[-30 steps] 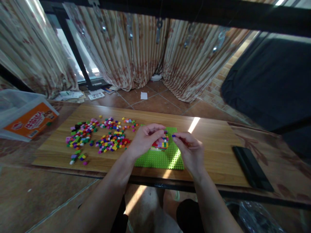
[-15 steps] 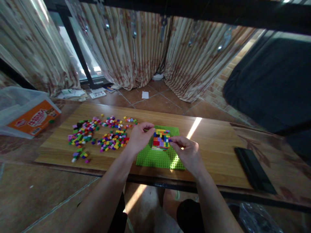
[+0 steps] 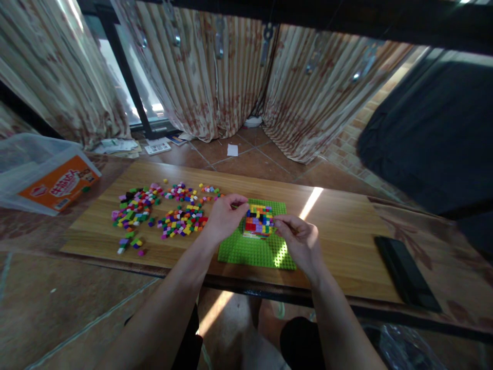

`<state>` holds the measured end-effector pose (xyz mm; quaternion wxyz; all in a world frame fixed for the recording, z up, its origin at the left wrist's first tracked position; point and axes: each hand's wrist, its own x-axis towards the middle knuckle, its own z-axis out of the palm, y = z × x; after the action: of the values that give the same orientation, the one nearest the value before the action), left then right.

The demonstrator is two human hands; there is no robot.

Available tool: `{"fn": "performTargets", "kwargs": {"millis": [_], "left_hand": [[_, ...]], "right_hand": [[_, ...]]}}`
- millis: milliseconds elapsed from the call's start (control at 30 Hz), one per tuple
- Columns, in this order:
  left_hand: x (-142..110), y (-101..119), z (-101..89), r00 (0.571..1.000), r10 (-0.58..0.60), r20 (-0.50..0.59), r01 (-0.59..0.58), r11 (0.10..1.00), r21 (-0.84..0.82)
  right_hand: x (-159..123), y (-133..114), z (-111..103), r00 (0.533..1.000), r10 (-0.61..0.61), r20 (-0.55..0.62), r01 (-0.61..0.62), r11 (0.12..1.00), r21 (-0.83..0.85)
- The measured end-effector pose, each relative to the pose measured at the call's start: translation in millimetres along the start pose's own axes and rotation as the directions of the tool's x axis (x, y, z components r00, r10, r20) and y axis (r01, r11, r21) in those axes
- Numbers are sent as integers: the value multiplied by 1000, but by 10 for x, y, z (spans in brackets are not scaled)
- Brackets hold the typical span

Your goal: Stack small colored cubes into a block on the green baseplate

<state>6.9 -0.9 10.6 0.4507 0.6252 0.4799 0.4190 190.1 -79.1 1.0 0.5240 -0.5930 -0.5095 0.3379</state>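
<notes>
A layered block of small multicoloured toy bricks (image 3: 259,226) stands on a green studded baseplate (image 3: 246,254). Its uneven top shows red, yellow, purple, blue and orange bricks. At its left back corner is my left hand (image 3: 225,218), thumb and forefinger bent close together at the block's edge. What lies between those fingertips, if anything, is too small to tell. On the opposite side my right hand (image 3: 302,239) pinches a tiny purple brick (image 3: 274,222) against the block's right edge. Whether that brick is pressed on is unclear.
Loose bricks (image 3: 185,221) lie in several heaps on the left of the wooden board (image 3: 335,246). A clear plastic tub (image 3: 46,174) with an orange label stands at the far left. A dark flat object (image 3: 406,272) rests at the right end. Curtains hang behind.
The whole scene has shifted slightly to the right in view. Both hands keep nearly the same place at the block, the right fingers moving only a little at its right edge.
</notes>
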Motion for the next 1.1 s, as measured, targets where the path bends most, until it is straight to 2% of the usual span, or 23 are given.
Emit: {"fn": "performTargets", "kwargs": {"millis": [300,467,667,867,1100], "left_hand": [[-4,6,0,1000,-1,3,1,1000,0],[-3,3,-7,1000,13,23,-13,1000,25],[-7,32,-13,1000,-5,22,5,1000,2],[-10,21,-16,1000,11,25,-12,999,31],[-14,34,-23,999,34,30,-36,997,69]], "right_hand": [[26,42,44,999,29,-35,-28,999,36],[9,-30,2,1000,19,-2,-19,1000,20],[1,-16,-43,995,-5,96,6,1000,-16],[-13,5,-28,997,13,83,-6,997,-77],[-10,-21,-69,995,-4,98,8,999,-46]]}}
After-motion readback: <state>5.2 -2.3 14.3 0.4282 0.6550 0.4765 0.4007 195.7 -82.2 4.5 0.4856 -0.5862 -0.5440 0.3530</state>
